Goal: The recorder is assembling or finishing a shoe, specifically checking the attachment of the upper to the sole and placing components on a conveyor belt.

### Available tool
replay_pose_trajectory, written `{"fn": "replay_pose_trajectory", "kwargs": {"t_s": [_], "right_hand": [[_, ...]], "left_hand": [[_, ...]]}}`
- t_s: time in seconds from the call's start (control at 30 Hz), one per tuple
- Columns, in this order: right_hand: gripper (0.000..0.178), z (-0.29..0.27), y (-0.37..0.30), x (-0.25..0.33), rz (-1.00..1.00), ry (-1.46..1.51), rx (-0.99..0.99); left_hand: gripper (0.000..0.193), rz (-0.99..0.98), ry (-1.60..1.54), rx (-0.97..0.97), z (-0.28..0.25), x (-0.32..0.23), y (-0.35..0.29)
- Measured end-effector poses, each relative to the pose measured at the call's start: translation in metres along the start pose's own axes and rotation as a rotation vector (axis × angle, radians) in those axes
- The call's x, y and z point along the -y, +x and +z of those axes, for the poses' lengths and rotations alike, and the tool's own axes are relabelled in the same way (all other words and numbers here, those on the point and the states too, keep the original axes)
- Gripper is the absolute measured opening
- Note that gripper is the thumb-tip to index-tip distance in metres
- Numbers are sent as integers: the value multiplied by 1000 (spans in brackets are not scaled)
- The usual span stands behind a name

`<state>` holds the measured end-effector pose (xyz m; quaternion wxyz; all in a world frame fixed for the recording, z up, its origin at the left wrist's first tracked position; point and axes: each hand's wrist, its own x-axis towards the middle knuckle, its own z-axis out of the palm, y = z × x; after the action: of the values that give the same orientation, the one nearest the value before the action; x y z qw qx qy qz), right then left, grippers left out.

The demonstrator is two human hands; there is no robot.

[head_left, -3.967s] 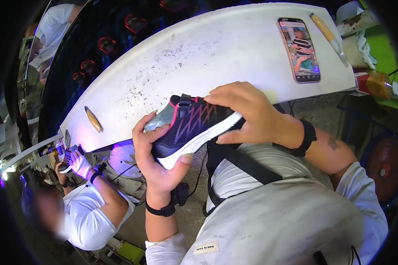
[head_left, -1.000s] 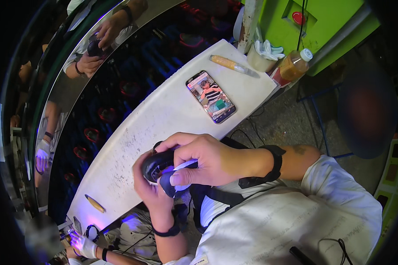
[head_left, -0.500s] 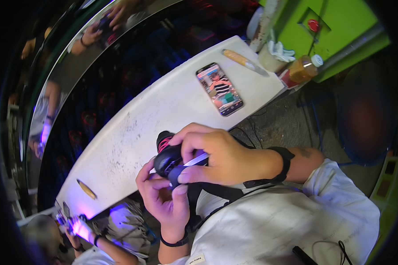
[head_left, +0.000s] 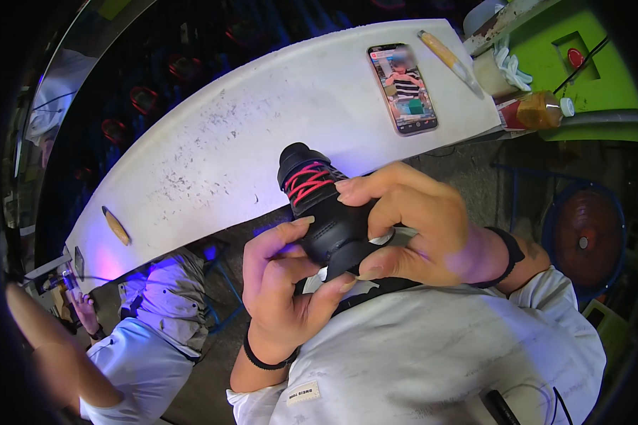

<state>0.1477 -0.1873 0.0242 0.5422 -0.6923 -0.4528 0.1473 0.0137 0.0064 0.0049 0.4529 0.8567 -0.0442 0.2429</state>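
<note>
A black shoe (head_left: 329,230) with pinkish-red laces (head_left: 310,183) is held in front of my chest, its toe toward me and its collar pointing away. My left hand (head_left: 280,280) grips one side of the toe, with the thumb low at the front. Closed on the other side is my right hand (head_left: 422,230), its fingertips by the laces. Between my thumbs a black flared piece (head_left: 347,258) stands out at the toe end; whether it is the sole, I cannot tell. Small white bits show beside both thumbs, partly hidden by the fingers.
On the white curved table (head_left: 213,149) lie a phone (head_left: 404,88) with a lit screen and a wooden-handled knife (head_left: 450,60). Another wooden-handled tool (head_left: 115,225) is at the left. A bottle (head_left: 535,111) and gloves (head_left: 510,67) are at right. A co-worker (head_left: 138,361) sits left.
The shoe has turned so its laces and toe top show more. My right hand has shifted to the shoe's side. The view has swung, and the co-worker's arm appears nearer.
</note>
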Motion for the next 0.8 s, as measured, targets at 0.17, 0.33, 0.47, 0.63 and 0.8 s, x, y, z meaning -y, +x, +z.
{"fn": "replay_pose_trajectory", "kwargs": {"t_s": [0.17,0.33,0.47,0.63,0.8], "right_hand": [[44,0,-1,-2,-1,2,0],[41,-2,-3,-4,-15,4,-4],[41,-1,-5,-8,-22,24,-14],[45,-4,-4,-12,-12,52,-29],[62,-22,2,-8,-3,-250,63]], "left_hand": [[42,1,17,23,-1,-1,-1],[41,24,56,36,0,-3,1],[41,17,50,34,2,-4,5],[41,29,56,32,5,-3,7],[44,98,62,1,18,3,20]]}}
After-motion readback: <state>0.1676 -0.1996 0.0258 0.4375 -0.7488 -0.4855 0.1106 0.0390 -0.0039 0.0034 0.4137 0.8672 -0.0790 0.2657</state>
